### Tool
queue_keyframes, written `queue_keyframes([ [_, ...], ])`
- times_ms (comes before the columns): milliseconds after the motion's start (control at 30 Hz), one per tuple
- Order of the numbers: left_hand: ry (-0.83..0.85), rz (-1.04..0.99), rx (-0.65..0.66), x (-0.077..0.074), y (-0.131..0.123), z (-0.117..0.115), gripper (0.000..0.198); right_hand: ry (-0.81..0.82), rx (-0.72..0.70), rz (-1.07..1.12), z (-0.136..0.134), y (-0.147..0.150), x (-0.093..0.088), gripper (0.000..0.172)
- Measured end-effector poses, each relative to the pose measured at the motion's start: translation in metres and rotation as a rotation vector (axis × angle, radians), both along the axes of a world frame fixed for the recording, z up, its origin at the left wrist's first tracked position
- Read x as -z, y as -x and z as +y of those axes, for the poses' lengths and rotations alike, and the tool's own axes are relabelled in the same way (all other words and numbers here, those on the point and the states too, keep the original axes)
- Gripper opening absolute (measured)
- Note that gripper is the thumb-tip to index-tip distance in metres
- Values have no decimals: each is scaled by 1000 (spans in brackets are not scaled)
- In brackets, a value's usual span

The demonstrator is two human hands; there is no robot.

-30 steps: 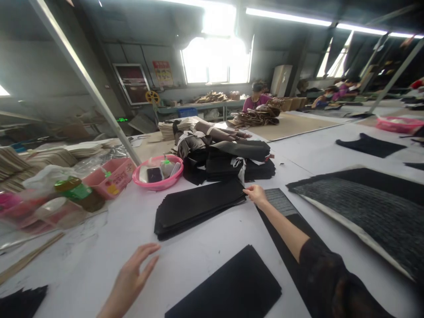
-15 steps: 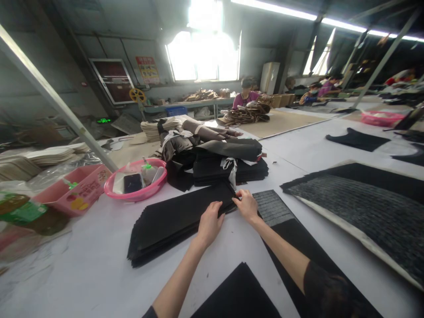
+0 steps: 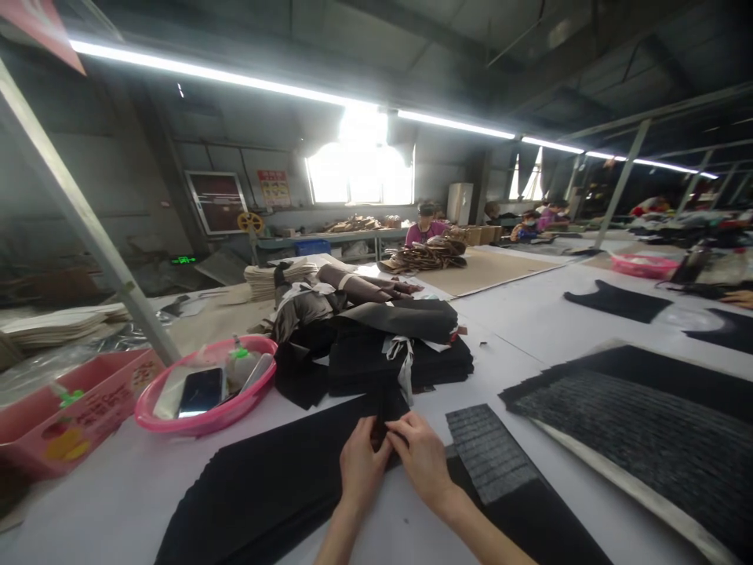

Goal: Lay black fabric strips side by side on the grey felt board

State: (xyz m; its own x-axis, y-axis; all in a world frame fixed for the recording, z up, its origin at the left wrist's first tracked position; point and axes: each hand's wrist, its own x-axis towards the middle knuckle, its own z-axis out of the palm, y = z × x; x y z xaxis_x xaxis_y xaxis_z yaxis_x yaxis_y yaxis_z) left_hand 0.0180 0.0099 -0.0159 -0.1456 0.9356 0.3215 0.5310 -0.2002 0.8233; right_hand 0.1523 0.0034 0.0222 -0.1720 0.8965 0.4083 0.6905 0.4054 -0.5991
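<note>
A stack of black fabric pieces (image 3: 264, 479) lies fanned on the white table, its far end under my fingers. My left hand (image 3: 361, 464) is closed at that end, thumb and fingers pinching the black fabric. Close beside it on the right, my right hand (image 3: 419, 457) pinches the same fabric edge, and the fingertips of both hands nearly meet. Just what lies between the fingertips is partly hidden. Right of my right hand is a black piece with a grey ribbed patch (image 3: 491, 451).
Beyond my hands sits a tied bundle of black fabric (image 3: 412, 357). A pink basin (image 3: 205, 420) holding a phone (image 3: 201, 391) and a pink box (image 3: 88, 416) stand at left. More dark layered fabric (image 3: 635, 408) spreads at right. A co-worker (image 3: 424, 226) sits across the table.
My hands have drawn together at the stack's end; the right hand has moved left to the left hand. The view has tilted up, showing more ceiling.
</note>
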Motion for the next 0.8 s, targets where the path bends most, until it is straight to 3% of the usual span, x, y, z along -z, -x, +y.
queue_keyframes([
  [133,-9,-101,39,1,5,4,18,54,1,86,1,-4,1,22],
  [333,-7,-148,54,3,7,6,22,264,212,229,18,-33,10,23],
  [567,3,-157,36,4,8,7,23,373,177,400,30,-40,26,24],
  [800,12,-151,49,4,9,6,23,444,151,573,28,-38,20,27],
])
